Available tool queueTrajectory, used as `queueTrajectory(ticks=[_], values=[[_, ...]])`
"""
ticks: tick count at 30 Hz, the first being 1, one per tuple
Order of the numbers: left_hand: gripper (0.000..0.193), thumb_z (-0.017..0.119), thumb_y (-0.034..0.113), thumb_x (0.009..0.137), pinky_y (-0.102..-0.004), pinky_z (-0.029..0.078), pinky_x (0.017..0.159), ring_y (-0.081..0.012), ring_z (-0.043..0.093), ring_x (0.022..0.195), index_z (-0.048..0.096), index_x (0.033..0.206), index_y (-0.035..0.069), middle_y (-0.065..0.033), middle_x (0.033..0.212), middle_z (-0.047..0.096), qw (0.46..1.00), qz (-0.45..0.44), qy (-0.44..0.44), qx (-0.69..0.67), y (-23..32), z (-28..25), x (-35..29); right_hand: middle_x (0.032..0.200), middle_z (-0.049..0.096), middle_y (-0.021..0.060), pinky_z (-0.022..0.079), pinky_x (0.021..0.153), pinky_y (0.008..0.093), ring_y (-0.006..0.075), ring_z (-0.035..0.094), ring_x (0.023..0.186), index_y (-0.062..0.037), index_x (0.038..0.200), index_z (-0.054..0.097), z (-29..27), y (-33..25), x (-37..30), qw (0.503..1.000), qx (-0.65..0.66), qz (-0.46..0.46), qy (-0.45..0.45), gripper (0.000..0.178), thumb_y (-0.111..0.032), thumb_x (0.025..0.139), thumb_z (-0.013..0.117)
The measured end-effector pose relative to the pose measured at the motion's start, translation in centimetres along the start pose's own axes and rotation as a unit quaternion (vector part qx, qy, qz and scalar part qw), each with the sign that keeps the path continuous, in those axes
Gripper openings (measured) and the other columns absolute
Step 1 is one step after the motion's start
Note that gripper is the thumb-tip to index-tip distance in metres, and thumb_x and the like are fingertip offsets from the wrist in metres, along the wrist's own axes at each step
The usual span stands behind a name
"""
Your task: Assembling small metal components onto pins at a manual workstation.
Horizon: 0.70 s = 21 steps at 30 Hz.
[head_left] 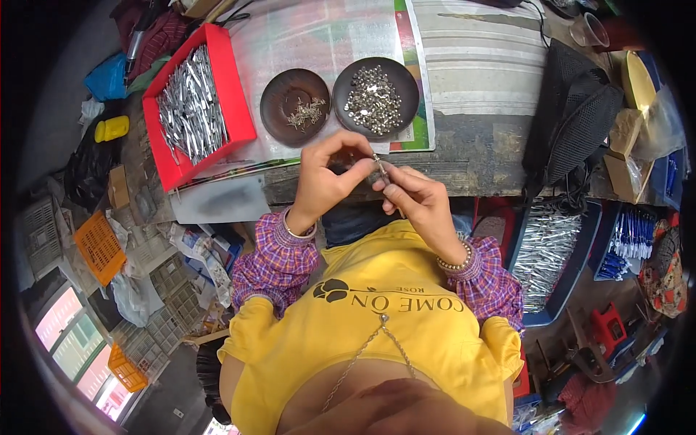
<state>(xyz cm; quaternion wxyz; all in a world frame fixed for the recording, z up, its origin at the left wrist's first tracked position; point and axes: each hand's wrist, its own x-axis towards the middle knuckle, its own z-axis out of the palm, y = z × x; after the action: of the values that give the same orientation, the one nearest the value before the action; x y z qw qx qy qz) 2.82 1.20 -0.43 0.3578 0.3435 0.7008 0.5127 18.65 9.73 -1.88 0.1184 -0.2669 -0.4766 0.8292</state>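
Through the head view I observed a two-handed precision hold. The left hand had thumb and forefinger pinched at the upper end of a slender metal piece; the right hand gripped its lower part between thumb and fingers. The piece thus lay between the two sets of fingertips, slightly tilted. I could not tell its finer detail, as the fingers covered much of it.

Just beyond the left fingers stood a brown bowl with thin metal bits; beyond the right fingers stood a dark bowl with small shiny parts. Farther out, left of the left fingers, a red box of silver strips rested on the surface.

I judged that the right fingers served best as a fixed clamp and the left as the adjusting side. A short grip, close to the point worked on, limited wobble. Both ends needed to be aligned before any pressure, since a skewed push risked bending the piece or flicking it away. Light, even force was preferable.
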Motion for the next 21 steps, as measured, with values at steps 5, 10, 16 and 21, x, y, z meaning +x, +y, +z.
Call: queueTrajectory(ticks=[5,10,16,21], values=[[0.021,0.066,-0.005,0.074,-0.0212,0.046,0.072,-0.0106,0.056,0.082,0.054,0.091,0.001,-0.0052,0.091,0.058,0.979,-0.072,-0.056,-0.182,-0.1,-0.6,0.3,0.087,0.061,0.0050,0.045,0.056,0.0179,0.0064,0.054,0.064,0.0010,0.116,0.058,-0.6,-0.9,0.1,0.996,-0.074,-0.048,-0.029,0.030,0.003,0.087,0.053],[0.020,0.066,-0.003,0.073,-0.0236,0.044,0.076,-0.0116,0.055,0.085,0.054,0.089,0.000,-0.0069,0.092,0.057,0.964,-0.104,-0.103,-0.223,-0.2,-0.9,0.2,0.086,0.061,0.0058,0.046,0.055,0.0182,0.0069,0.054,0.062,0.0013,0.114,0.059,-1.3,-0.7,0.1,0.993,-0.080,-0.053,-0.071,0.029,0.004,0.085,0.054],[0.013,0.064,0.003,0.075,-0.0287,0.043,0.080,-0.0166,0.055,0.087,0.055,0.085,-0.001,-0.0092,0.090,0.057,0.971,-0.064,-0.130,-0.191,-0.2,-0.9,-0.2,0.091,0.061,0.0072,0.047,0.061,0.0209,0.0099,0.057,0.069,0.0020,0.110,0.061,-1.0,-0.8,0.1,0.997,-0.025,-0.008,-0.077,0.027,0.002,0.084,0.058],[0.017,0.060,0.006,0.079,-0.0271,0.045,0.073,-0.0144,0.056,0.078,0.055,0.093,0.000,-0.0089,0.084,0.059,0.947,0.000,-0.043,-0.317,-0.3,-1.6,-0.1,0.092,0.061,0.0120,0.049,0.068,0.0292,0.0219,0.060,0.078,-0.0006,0.103,0.063,-1.1,-1.2,1.7,0.910,-0.319,-0.263,0.019,0.027,0.000,0.076,0.064]])
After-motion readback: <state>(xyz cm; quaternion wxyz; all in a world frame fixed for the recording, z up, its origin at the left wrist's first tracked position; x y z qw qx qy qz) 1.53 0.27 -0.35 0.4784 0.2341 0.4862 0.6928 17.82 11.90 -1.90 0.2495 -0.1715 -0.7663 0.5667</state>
